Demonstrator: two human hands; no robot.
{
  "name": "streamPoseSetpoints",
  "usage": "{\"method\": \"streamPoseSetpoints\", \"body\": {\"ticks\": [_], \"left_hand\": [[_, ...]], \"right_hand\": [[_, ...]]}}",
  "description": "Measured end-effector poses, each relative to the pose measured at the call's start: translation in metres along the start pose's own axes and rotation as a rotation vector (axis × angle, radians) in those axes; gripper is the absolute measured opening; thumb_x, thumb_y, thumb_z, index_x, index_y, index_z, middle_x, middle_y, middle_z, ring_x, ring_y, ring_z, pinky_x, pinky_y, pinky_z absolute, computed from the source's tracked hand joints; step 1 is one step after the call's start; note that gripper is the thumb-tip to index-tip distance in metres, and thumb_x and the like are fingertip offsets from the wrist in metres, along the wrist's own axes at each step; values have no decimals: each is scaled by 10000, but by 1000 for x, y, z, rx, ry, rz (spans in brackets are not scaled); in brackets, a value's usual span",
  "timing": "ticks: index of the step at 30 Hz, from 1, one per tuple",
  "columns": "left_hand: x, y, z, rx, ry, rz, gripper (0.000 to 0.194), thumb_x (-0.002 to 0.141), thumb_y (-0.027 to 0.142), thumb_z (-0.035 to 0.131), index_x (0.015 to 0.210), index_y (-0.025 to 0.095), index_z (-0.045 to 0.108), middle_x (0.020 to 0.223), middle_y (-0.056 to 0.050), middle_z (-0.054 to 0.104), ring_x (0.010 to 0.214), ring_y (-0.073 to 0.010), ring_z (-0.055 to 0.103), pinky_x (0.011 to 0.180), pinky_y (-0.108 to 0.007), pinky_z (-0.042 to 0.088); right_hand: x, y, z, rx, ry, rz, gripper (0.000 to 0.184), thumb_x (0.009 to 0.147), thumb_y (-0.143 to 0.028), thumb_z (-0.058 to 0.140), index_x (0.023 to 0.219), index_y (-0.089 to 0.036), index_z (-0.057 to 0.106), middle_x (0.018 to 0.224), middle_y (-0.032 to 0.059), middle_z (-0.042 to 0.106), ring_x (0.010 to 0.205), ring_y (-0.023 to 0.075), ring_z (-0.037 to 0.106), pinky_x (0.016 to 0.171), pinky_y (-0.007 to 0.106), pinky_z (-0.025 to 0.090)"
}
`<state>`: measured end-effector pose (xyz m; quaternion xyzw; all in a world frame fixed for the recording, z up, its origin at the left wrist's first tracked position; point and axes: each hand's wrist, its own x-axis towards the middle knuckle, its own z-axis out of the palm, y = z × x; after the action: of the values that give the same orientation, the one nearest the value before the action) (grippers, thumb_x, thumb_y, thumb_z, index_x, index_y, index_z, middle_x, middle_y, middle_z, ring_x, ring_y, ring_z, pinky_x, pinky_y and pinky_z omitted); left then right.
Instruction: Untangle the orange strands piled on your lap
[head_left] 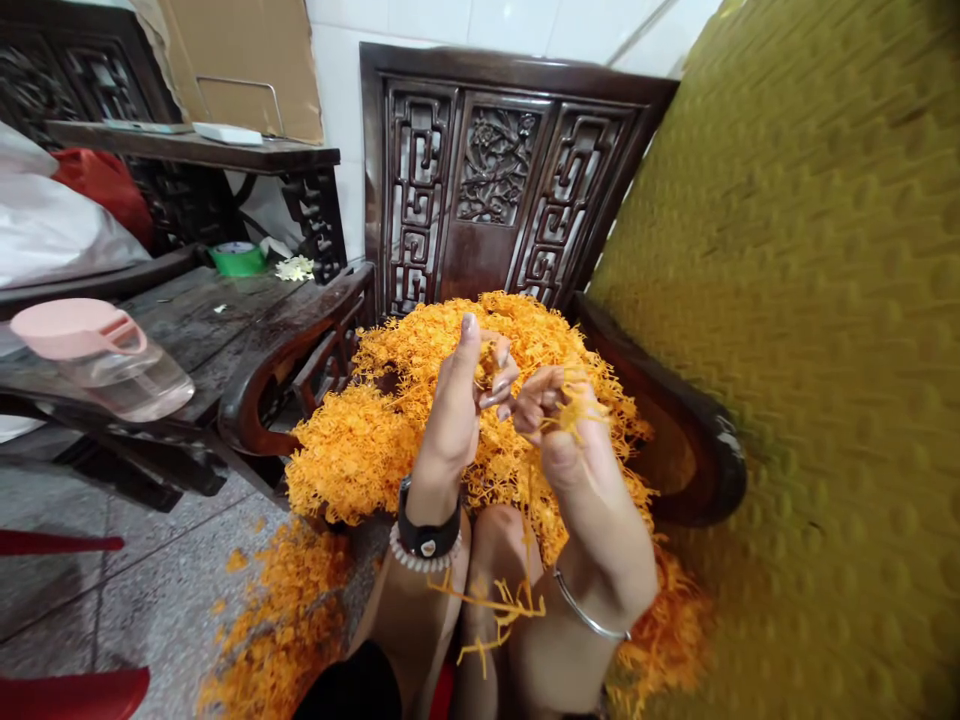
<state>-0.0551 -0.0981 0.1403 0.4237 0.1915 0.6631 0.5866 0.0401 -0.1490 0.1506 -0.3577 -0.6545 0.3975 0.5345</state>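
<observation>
Left fingers (505,378) curl close beside curled right fingers (534,390).

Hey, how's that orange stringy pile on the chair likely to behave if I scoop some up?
The orange pile is probably light for its bulk, since it looks loose and airy. It'll likely snag and lift in clumps, as thin, branching strands overlap. The sprig in the right hand spreads outward, so strands may be somewhat springy.
</observation>
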Motion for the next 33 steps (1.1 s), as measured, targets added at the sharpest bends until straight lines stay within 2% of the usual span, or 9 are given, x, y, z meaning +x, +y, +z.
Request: {"method": "streamPoseSetpoints", "body": {"ticks": [4,7,11,14,16,20,24,30,33], "left_hand": [[-2,-1,0,120,80,5,675,756,781,138,716,198,475,565,-9,364,533,-121,400,469,-241,290],[-5,-1,-1,134,65,28,732,731,803,94,768,198,505,610,-29,419,602,-145,465,476,-239,312],[-12,1,-1,237,-34,114,598,732,769,334,827,207,517,652,-13,443,610,-130,444,480,-230,311],[-15,4,1,436,-75,184,438,744,627,534,757,189,520,653,1,445,616,-114,406,513,-236,306],[-15,5,4,499,-67,206,439,787,570,521,604,175,462,573,17,393,552,-97,354,493,-245,276],[-17,1,11,328,-130,190,570,874,550,365,444,179,308,437,38,281,426,-73,277,435,-255,225],[-24,-2,24,185,-161,224,590,865,559,385,422,175,328,414,33,312,411,-68,314,436,-256,251],[-22,-1,30,-70,-99,198,550,879,526,393,463,182,287,426,51,242,387,-57,229,388,-236,227],[-14,-1,23,-270,-64,171,536,907,514,322,484,188,268,413,67,164,352,-52,152,342,-217,173]], "right_hand": [[0,6,1,-87,103,22,573,782,-709,325,1110,-274,504,1118,101,568,1145,266,481,887,410,428],[2,11,4,-175,261,62,432,835,-619,363,970,-253,548,962,81,584,1017,219,524,757,335,441],[9,10,9,-217,301,-43,295,869,-440,471,691,-208,438,639,-21,418,599,91,411,542,230,337],[15,8,10,-200,323,-119,307,875,-409,473,665,-192,417,614,-34,355,560,75,339,508,222,294],[17,8,8,-142,325,-118,308,865,-409,491,660,-188,434,611,-31,360,560,74,340,500,219,296],[16,11,3,100,259,-69,375,859,-442,474,598,-195,367,541,-40,290,463,67,247,425,216,247],[12,14,2,145,378,-142,346,862,-460,419,626,-214,361,549,-34,268,436,78,218,376,228,170],[21,11,-4,241,397,-331,371,901,-367,337,559,-243,263,505,-77,125,412,87,71,339,235,147],[23,3,-5,339,397,-325,397,891,-377,356,561,-234,186,501,-81,46,394,80,21,341,232,140]]}}
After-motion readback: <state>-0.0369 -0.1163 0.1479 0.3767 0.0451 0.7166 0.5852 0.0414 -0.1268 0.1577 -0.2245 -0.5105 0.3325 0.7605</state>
